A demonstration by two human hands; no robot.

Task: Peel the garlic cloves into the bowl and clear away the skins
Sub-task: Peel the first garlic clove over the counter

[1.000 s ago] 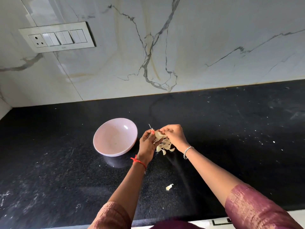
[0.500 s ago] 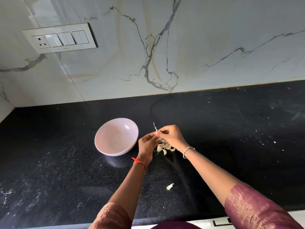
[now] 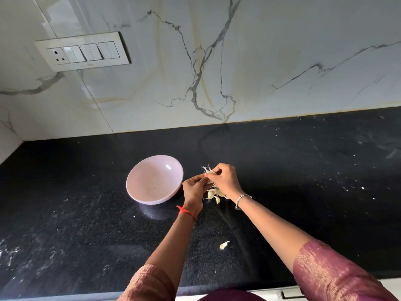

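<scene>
With left hand (image 3: pixel 193 188) and right hand (image 3: pixel 225 181) both pinching 1 garlic clove (image 3: pixel 207 171) near the bowl (image 3: pixel 132 178), I'd bet flaky skins (image 3: pixel 213 195) drift in or scatter wider.

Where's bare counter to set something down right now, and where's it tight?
Free: counter right of the right hand to the wall; also left of the bowl. Tight: the gap between bowl and left hand, both hands pinching garlic over the loose pile. One garlic scrap lies nearer the front edge.
</scene>
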